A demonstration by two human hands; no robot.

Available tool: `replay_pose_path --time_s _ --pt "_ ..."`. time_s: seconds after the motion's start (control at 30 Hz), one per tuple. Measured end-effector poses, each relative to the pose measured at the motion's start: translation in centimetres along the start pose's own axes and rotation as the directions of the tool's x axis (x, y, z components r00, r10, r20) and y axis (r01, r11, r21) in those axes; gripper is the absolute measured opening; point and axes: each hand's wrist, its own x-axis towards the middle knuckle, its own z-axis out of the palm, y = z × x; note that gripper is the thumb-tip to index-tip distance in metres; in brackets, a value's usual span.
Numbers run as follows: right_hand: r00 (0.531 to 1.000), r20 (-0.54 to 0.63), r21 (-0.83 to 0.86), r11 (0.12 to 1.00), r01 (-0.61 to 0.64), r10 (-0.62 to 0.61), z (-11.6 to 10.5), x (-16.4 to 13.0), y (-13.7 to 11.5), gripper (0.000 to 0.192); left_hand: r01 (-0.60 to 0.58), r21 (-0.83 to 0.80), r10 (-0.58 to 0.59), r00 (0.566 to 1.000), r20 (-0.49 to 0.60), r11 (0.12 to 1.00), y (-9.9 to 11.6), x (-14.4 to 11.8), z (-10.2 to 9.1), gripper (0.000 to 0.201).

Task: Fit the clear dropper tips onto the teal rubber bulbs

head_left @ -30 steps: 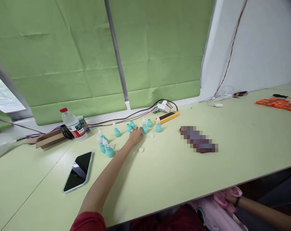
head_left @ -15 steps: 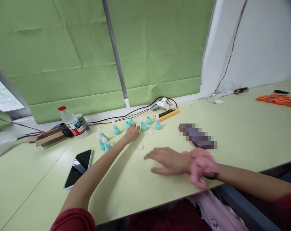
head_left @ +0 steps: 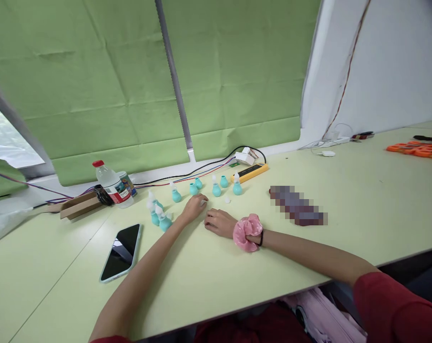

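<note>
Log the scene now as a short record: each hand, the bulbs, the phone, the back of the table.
Left hand: fingers closed around a small white piece
Right hand: beside the left, fingers curled; grip hidden
Bulbs with white tips: six, teal
Bulbs without tips: three
Phone: flat, screen dark
Back of table: red-capped bottle, yellow power strip
</note>
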Motion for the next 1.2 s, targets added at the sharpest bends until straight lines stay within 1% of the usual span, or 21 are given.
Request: replay_pose_path --time_s 0.07,0.1,0.17,0.2,0.27,0.33,0.4,0.47,0.53,0.57,0.6,0.67,0.73,0.77,0.8,0.87,0.93,0.97,1.03,1.1,1.2 --pt "0.999 -0.016 0.007 1.0 -0.029 0.029 -0.1 -0.5 0.2 0.015 -0.03 -0.045 0.028 0.998 -0.047 0.999 0.8 -1.5 -0.7 0.022" --pt "0.999 -0.024 0.009 0.999 -0.044 0.044 -0.1 -0.5 0.3 0.019 -0.037 -0.062 0.032 0.997 -0.072 0.997 1.2 -2.4 -1.0 0.023" --pt "0.997 -0.03 0.015 0.998 -0.065 0.066 0.1 -0.3 0.4 0.028 -0.034 -0.084 0.023 0.992 -0.128 0.996 2.0 -4.2 -1.5 0.025" --pt "0.997 -0.028 0.019 0.998 -0.067 0.068 0.2 0.0 0.4 0.029 -0.029 -0.107 0.01 0.985 -0.172 0.994 2.4 -5.1 -1.7 0.025" --pt "0.998 -0.02 0.032 0.998 -0.06 0.06 0.5 0.5 0.3 0.025 -0.031 -0.204 -0.024 0.965 -0.263 0.978 3.3 -6.9 -2.0 0.022" --pt "0.999 -0.017 0.046 0.998 -0.047 0.048 0.7 0.9 0.1 0.017 -0.036 -0.351 -0.078 0.949 -0.304 0.936 4.3 -8.4 -2.1 0.017" --pt "0.999 -0.026 0.052 0.998 -0.041 0.042 0.8 0.9 0.0 0.013 0.008 -0.488 -0.16 0.95 -0.27 0.873 5.2 -9.4 -2.1 0.011" --pt "0.998 -0.051 0.045 0.998 -0.044 0.046 0.7 0.5 -0.1 0.011 0.088 -0.58 -0.24 0.952 -0.192 0.81 5.9 -9.8 -2.0 0.006" --pt "0.995 -0.088 0.032 0.998 -0.049 0.051 0.5 -0.4 0.0 0.011 0.147 -0.615 -0.274 0.954 -0.118 0.775 6.2 -9.8 -2.0 0.007" --pt "0.993 -0.104 0.025 0.998 -0.051 0.053 0.3 -1.0 0.1 0.011 0.162 -0.608 -0.28 0.955 -0.102 0.777 6.3 -9.7 -2.1 0.007" --pt "0.991 -0.126 0.02 0.999 -0.046 0.048 0.2 -1.5 0.2 0.011 0.172 -0.586 -0.285 0.953 -0.106 0.792 6.2 -9.6 -2.2 0.007" --pt "0.977 -0.212 0.015 1.0 -0.009 0.012 -0.2 -2.5 0.5 0.01 0.181 -0.495 -0.293 0.943 -0.157 0.85 6.2 -9.4 -2.5 0.008" --pt "0.944 -0.327 0.019 0.999 0.047 -0.038 -0.5 -3.2 0.4 0.011 0.184 -0.352 -0.263 0.946 -0.191 0.918 6.1 -9.4 -2.7 0.018" --pt "0.928 -0.368 0.037 0.997 0.073 -0.054 -0.7 -3.4 0.2 0.011 0.18 -0.274 -0.234 0.955 -0.181 0.945 6.1 -9.4 -2.7 0.021" --pt "0.925 -0.376 0.078 0.993 0.087 -0.051 -0.9 -3.6 -0.1 0.011 0.171 -0.208 -0.205 0.967 -0.154 0.963 6.1 -9.4 -2.6 0.022" --pt "0.956 -0.294 0.2 0.977 0.08 -0.018 -1.2 -3.8 -1.0 0.009 0.143 -0.144 -0.157 0.984 -0.087 0.979 6.1 -9.4 -2.3 0.02" --pt "0.982 -0.191 0.301 0.952 0.051 0.008 -1.6 -4.0 -1.7 0.006 0.116 -0.179 -0.127 0.991 -0.049 0.977 6.0 -9.5 -2.0 0.022" --pt "0.987 -0.16 0.326 0.945 0.035 0.019 -1.7 -4.1 -1.9 0.005 0.102 -0.216 -0.113 0.993 -0.039 0.971 6.0 -9.5 -1.9 0.024" --pt "0.988 -0.148 0.345 0.939 0.004 0.05 -1.8 -4.1 -1.9 0.005 0.075 -0.294 -0.087 0.996 -0.027 0.953 6.0 -9.5 -1.9 0.025" --pt "0.983 -0.152 0.374 0.927 -0.036 0.1 -1.8 -4.1 -1.2 0.005 0.064 -0.367 -0.075 0.997 -0.017 0.928 6.1 -9.5 -2.0 0.024" --pt "0.975 -0.158 0.434 0.898 -0.074 0.157 -1.7 -4.0 -0.3 0.005 0.108 -0.497 -0.12 0.993 0.008 0.861 6.3 -9.5 -2.4 0.028"
